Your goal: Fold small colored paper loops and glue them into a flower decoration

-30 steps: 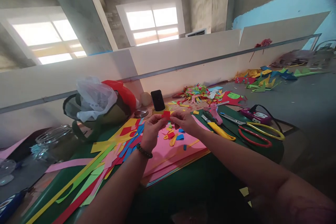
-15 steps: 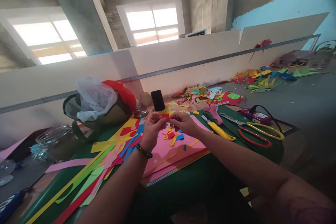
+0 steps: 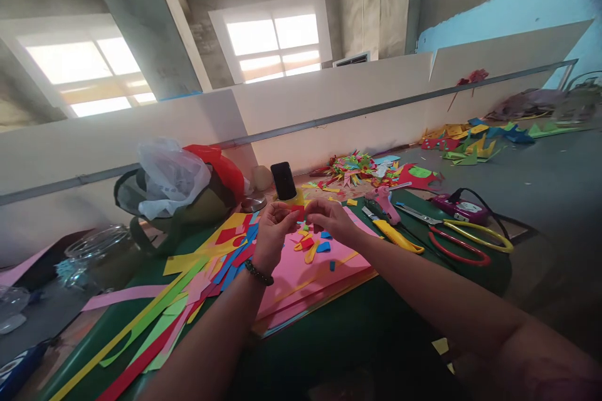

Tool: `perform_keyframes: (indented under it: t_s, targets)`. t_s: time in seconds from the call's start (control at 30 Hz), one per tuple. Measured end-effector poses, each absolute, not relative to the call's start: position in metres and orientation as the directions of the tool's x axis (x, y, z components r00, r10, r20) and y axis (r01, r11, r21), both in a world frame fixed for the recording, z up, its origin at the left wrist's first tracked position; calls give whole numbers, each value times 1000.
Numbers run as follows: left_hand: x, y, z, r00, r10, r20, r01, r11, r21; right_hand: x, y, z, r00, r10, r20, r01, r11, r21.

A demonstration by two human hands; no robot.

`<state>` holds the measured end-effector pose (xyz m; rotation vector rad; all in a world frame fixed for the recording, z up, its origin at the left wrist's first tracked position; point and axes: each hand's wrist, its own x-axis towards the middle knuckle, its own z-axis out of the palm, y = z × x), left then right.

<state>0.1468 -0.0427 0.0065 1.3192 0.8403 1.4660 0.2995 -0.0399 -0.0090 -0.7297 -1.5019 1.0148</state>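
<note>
Over a stack of pink sheets (image 3: 286, 291), my left hand (image 3: 275, 232) pinches a small red paper piece (image 3: 298, 210) between thumb and forefinger. Close by on its right is my right hand (image 3: 332, 220), its fingers curved and the thumb a little apart, with nothing visible in them. Below both hands, small cut pieces in yellow, red and blue lie scattered on the top sheet, among them a blue piece (image 3: 323, 247). A beaded bracelet (image 3: 258, 272) circles my left wrist.
Coloured paper strips (image 3: 188, 288) spread to the left. A utility knife (image 3: 397, 237), a pink glue gun (image 3: 386, 205) and large scissors (image 3: 458, 244) lie right. A phone (image 3: 283, 180) stands behind the hands. A bag (image 3: 188, 203) with plastic sits back left.
My right hand has moved slightly right, its fingertips coming away from the red paper piece. My left hand still holds the piece in nearly the same place.
</note>
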Motion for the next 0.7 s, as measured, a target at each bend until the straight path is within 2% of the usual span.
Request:
perform_keyframes:
  t_s: [0.3, 0.7]
  targets:
    - [151, -47, 4, 108, 917, 385, -113, -373, 921, 297, -40, -8, -73, 872, 485, -146, 471, -870]
    - [151, -53, 6, 202, 913, 354, -12, -359, 933, 299, -36, -11, -88, 862, 499, -131, 486, -864]
